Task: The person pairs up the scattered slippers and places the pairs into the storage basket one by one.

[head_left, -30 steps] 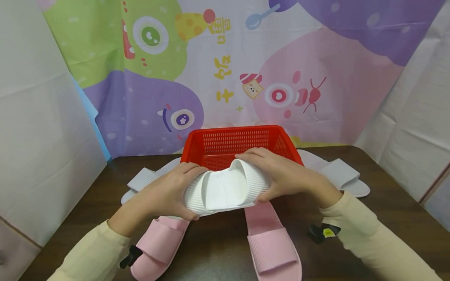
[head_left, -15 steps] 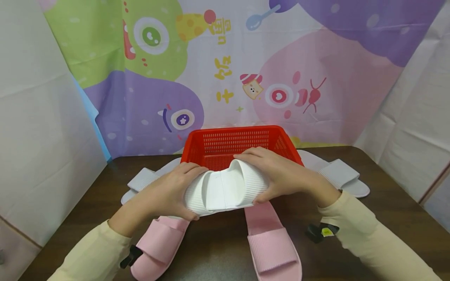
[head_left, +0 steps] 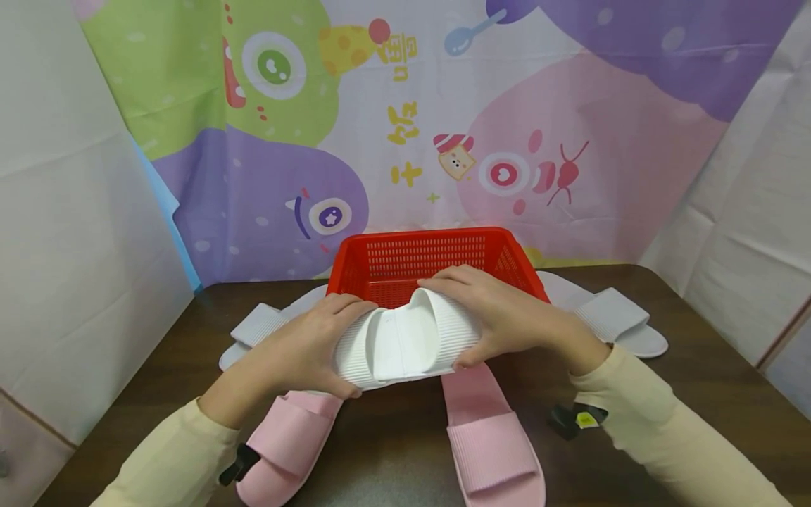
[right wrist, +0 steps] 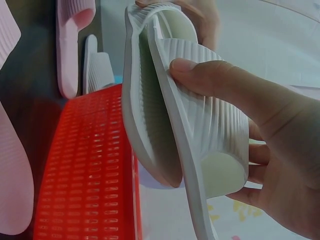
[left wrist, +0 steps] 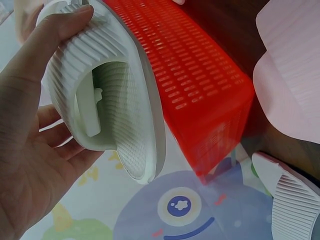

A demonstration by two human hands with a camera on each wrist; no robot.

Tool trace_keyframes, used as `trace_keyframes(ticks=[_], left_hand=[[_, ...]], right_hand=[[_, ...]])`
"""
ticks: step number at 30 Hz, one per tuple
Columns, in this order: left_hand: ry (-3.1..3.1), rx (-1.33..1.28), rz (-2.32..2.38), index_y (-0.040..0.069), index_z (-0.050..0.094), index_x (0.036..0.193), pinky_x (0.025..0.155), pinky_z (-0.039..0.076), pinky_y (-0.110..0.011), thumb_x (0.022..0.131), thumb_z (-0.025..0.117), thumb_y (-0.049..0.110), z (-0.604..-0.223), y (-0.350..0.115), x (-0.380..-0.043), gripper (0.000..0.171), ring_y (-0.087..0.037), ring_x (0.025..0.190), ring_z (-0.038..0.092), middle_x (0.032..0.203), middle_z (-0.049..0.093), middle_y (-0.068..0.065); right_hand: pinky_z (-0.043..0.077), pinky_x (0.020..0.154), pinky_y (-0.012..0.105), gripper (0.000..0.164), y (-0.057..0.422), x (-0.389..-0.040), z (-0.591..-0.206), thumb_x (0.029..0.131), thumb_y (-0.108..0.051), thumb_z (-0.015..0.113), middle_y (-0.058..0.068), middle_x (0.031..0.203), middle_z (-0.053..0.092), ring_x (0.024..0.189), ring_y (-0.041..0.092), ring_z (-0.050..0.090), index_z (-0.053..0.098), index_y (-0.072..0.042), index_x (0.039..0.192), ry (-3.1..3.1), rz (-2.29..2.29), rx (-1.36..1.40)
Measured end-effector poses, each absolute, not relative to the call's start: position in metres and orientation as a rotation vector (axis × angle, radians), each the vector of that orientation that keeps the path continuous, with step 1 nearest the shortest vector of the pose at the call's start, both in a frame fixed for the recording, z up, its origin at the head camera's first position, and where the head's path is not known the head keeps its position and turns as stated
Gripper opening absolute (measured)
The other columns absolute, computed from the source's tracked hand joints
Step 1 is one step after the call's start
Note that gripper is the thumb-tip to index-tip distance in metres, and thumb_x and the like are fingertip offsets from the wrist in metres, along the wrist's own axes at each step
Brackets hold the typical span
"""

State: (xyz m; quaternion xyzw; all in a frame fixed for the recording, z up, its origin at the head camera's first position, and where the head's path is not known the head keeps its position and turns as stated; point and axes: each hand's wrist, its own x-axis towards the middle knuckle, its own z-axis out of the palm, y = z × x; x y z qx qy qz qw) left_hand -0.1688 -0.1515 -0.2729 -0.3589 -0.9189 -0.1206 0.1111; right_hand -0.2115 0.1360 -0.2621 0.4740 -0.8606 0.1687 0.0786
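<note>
Two white slippers with ribbed straps are held together in front of the red basket, one in each hand. My left hand (head_left: 304,345) grips the strap of the left slipper (head_left: 352,360), thumb on the near side. The right slipper (head_left: 459,331) is gripped across its strap by my right hand (head_left: 507,313). In the right wrist view, the slipper (right wrist: 212,107) overlaps the other slipper (right wrist: 131,95), with a narrow gap between their soles. The left wrist view shows the ribbed strap and textured footbed of a white slipper (left wrist: 131,107) beside my left hand (left wrist: 30,140).
A red plastic basket (head_left: 345,266) stands behind the hands. Pink slippers lie nearer me, one at left (head_left: 291,436) and one at right (head_left: 494,454). Pale grey-white slippers flank the basket, left (head_left: 258,324) and right (head_left: 611,313). A printed cloth (head_left: 405,204) hangs behind the dark table (head_left: 393,451).
My right hand has shifted slightly left with its slipper, bringing the two straps a little closer. The left hand has barely moved, and the other slippers and basket stay in place.
</note>
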Motion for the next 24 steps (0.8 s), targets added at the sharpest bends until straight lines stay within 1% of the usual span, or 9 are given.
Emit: trace_keyframes(ticks=[9,24], left_hand=[[-2.7,-1.058,-0.356,0.01,0.052,0.129,0.088,0.054,-0.035,0.049,0.09,0.034,-0.2726,-0.1501,-0.1684,0.092,-0.018,0.112,0.051,0.124,0.057,-0.002],[-2.668,-1.081,-0.367,0.01,0.053,0.129,0.088,0.053,-0.035,0.048,0.091,0.033,-0.2738,-0.15,-0.17,0.092,-0.018,0.11,0.051,0.123,0.057,-0.003]], right_hand=[[0.051,0.095,0.036,0.099,0.1352,-0.2113,-0.2614,0.058,-0.037,0.089,0.001,0.134,0.051,0.121,0.016,0.045,0.043,-0.014,0.143,-2.587,0.495,1.416],[0.051,0.094,0.036,0.1,0.1331,-0.2113,-0.2622,0.057,-0.038,0.089,0.001,0.134,0.051,0.121,0.016,0.045,0.043,-0.015,0.143,-2.577,0.512,1.422]])
